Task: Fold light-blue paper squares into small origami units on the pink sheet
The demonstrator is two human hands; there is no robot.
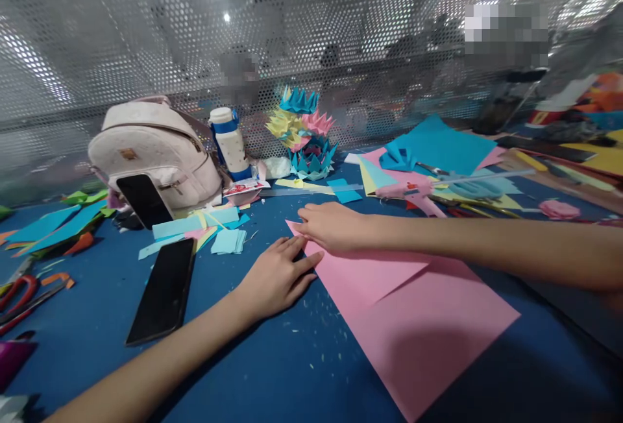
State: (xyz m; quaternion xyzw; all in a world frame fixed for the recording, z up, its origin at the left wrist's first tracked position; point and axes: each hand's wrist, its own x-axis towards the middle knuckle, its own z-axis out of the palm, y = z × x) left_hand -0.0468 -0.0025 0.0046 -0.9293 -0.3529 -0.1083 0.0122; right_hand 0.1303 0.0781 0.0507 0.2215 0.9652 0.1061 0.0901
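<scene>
A large sheet of pink paper point(403, 345) lies slantwise on the table, with its far part folded over into a flap point(374, 272). My right hand point(333, 227) reaches across from the right. Its bent fingers hold the folded paper down near the far left corner; their undersides are hidden. Beside it, my left hand point(280, 275) rests palm down, fingers apart, with its fingertips at the left edge of the sheet by the fold.
A black phone point(163, 290) lies left of my left forearm. Behind it are paper strips, a second phone point(145, 199), a backpack point(150, 144) and a bottle point(228, 144). Folded paper flowers point(311, 157) stand beyond my hands. A pink glue gun point(409, 191) lies behind my right forearm; scissors point(22, 300) lie far left.
</scene>
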